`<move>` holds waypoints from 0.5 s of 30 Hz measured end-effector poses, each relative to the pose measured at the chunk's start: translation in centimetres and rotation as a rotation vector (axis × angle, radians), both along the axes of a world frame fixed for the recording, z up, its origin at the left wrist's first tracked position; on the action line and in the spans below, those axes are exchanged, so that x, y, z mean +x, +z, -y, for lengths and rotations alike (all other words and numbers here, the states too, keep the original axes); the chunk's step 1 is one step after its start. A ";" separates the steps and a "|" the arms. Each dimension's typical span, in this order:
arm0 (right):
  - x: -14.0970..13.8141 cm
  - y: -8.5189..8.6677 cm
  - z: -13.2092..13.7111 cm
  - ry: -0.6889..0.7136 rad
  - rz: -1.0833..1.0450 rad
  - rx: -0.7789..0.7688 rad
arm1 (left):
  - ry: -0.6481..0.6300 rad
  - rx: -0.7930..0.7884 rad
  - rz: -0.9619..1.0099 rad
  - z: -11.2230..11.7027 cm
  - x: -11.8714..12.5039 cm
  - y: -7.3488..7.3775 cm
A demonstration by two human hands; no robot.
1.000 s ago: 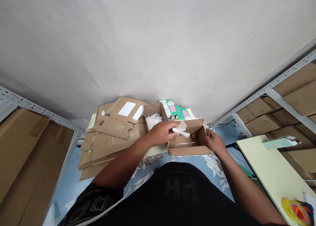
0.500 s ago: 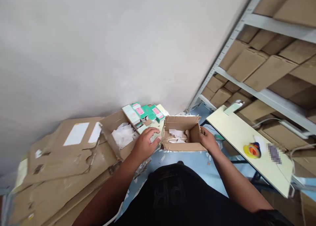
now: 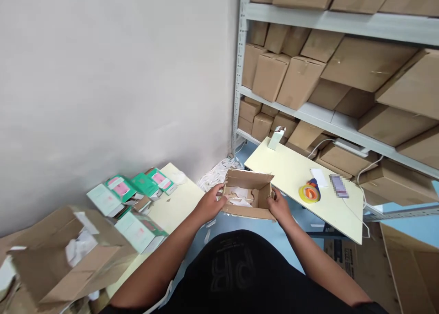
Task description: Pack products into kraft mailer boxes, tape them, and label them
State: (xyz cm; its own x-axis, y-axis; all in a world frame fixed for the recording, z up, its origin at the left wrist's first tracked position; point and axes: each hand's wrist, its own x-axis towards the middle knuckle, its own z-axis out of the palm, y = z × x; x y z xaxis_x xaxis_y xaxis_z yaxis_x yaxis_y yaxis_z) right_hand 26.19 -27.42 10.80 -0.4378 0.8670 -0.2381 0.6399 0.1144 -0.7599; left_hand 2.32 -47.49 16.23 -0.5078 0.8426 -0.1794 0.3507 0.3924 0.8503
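Between my two hands is a small open cardboard box (image 3: 249, 179), held in front of my body above the floor. Its top edges look ragged, and torn white paper scraps (image 3: 240, 196) lie inside it. My left hand (image 3: 213, 203) grips the left wall, thumb at the rim. My right hand (image 3: 279, 206) is closed on the right wall. The fingers behind the walls are partly hidden.
At left, a cream table (image 3: 178, 199) bears green-and-white boxes (image 3: 120, 188) and a large open carton (image 3: 44, 240). Another table (image 3: 281, 167) at right holds a tape dispenser (image 3: 309, 192). Shelving (image 3: 302, 108) full of cartons stands behind. Paper scraps (image 3: 221, 172) litter the floor.
The view has swung right toward the shelves and right-hand table. My left hand, apart from the small box before, now grips its left side. My right hand has kept hold.
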 end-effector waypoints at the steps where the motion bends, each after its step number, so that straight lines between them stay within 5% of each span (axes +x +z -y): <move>1: 1.0 -0.3 -1.6 -0.020 -0.018 -0.023 | -0.009 -0.018 0.000 -2.1 0.8 -0.1; 7: 5.4 -1.8 -10.1 -0.185 -0.019 -0.107 | -0.097 -0.029 0.043 -12.3 3.3 -1.1; 15: 7.8 -5.3 -17.7 -0.463 0.027 -0.067 | -0.283 -0.062 -0.017 -22.8 -0.3 -3.9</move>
